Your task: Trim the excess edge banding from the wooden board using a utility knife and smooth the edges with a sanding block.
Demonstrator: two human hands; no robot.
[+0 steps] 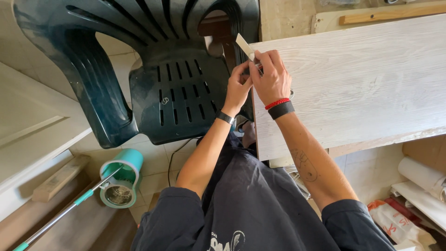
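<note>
Standing over the work, the person has both hands at the left edge of a whitewashed wood-grain board (pixel 362 79), which fills the picture from 12 o'clock round to 3 o'clock. That left edge runs nearly straight from 12 toward 6 o'clock, and the hands meet close to its upper corner. Directly to 9 o'clock of the edge stands a dark green plastic chair (pixel 181 88), its seat just beside the board, leaving little room on that side. Open tiled floor lies toward 7 o'clock, where a teal mop bucket (pixel 121 179) and its long handle (pixel 65 211) rest. Rolled papers and bags (pixel 413 204) crowd the floor at 4 o'clock.

A thin pale strip (pixel 243 45) sticks out above the fingers, its long axis tilted from about 11 o'clock down to 5 o'clock, its free end pointing up toward the chair back. Its lower end is hidden in the fingers.

Right hand (pixel 270 76), with a red cord and black band at the wrist, is pinched closed on the strip. Left hand (pixel 238 88), wearing a dark wristband, has fingertips pressed together against the same spot, touching the right hand at the board's edge.
</note>
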